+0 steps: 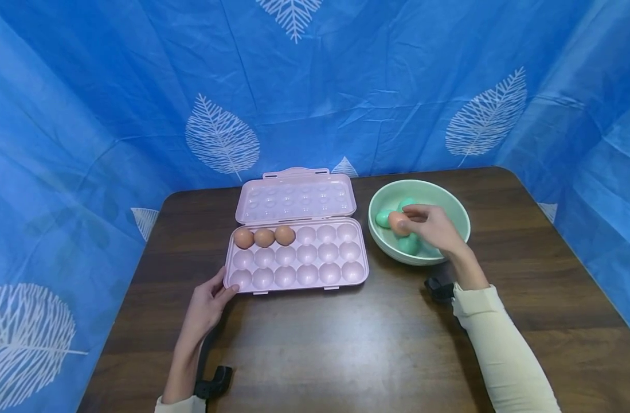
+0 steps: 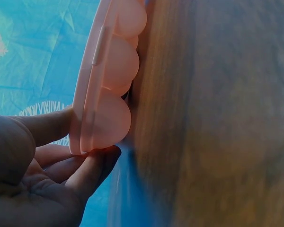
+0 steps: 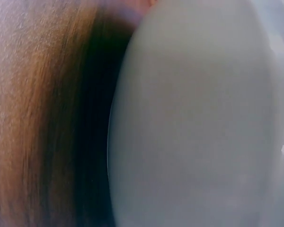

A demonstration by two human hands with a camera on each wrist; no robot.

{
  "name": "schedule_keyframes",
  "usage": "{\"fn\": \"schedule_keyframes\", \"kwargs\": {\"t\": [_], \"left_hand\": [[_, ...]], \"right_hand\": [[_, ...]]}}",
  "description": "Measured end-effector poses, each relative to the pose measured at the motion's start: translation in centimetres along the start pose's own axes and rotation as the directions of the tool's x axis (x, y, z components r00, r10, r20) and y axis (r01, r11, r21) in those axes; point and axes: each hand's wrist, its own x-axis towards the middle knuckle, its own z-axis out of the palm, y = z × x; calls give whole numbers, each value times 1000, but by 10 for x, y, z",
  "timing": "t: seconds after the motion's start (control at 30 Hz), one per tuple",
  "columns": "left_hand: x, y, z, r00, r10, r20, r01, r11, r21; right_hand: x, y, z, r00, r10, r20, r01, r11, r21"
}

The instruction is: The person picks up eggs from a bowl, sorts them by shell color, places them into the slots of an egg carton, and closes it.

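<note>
A pink plastic egg tray lies with its lid folded back. Three brown eggs sit at the left of its far row. My left hand grips the tray's near left corner; in the left wrist view the thumb is on the rim and fingers are below it. Inside the pale green bowl, my right hand holds a brown egg between thumb and fingers. Several green eggs lie around it, partly hidden by the hand. The bowl's outer wall fills much of the right wrist view.
Everything stands on a dark wooden table. A blue curtain with white leaf prints hangs along the back and sides. Black wrist straps sit at both wrists.
</note>
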Motion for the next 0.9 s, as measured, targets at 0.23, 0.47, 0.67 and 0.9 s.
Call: {"fn": "schedule_keyframes", "kwargs": {"t": [0.23, 0.47, 0.67, 0.9], "left_hand": [[3, 2, -1, 997, 71, -19, -71, 997, -36], [5, 2, -1, 998, 61, -24, -61, 998, -16], [3, 1, -1, 999, 51, -18, -51, 999, -19], [1, 1, -1, 999, 44, -18, -45, 999, -23]], "right_hand": [[1, -7, -6, 999, 14, -51, -10, 996, 91], [1, -9, -8, 998, 41, -51, -35, 992, 121], [-2, -8, -6, 997, 47, -68, -37, 990, 139], [-3, -6, -5, 993, 62, -99, -42, 980, 192]]}}
